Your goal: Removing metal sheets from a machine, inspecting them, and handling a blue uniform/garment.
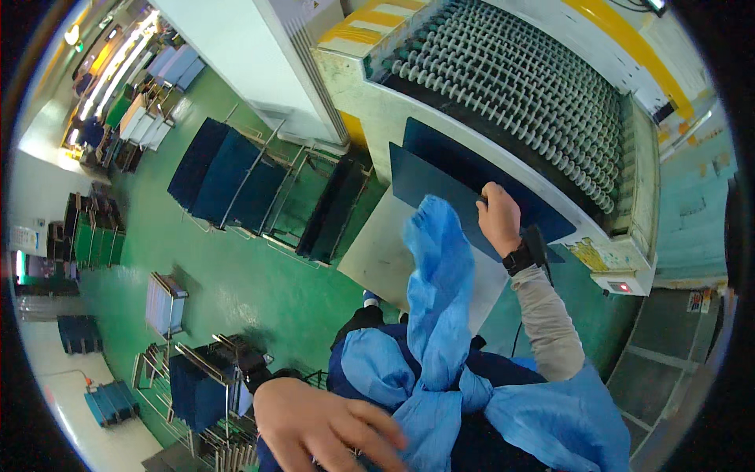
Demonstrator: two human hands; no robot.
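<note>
My right hand is closed at the upper edge of a flat dark blue panel, its thumb and fingers pinching the edge. Behind that panel stands a second dark blue panel, tilted against the front of a roller machine. Both rest above a pale board; their lower edges are partly hidden by my arm and blue cloth. My left hand is low in front of my body, holding nothing, fingers spread and slightly blurred. Tied blue cloth hangs between my arms.
Rows of white rollers fill the machine's top. Left of it stands a metal rack with dark panels. Another rack with panels stands close to my left arm. A white column rises at the back over a green floor.
</note>
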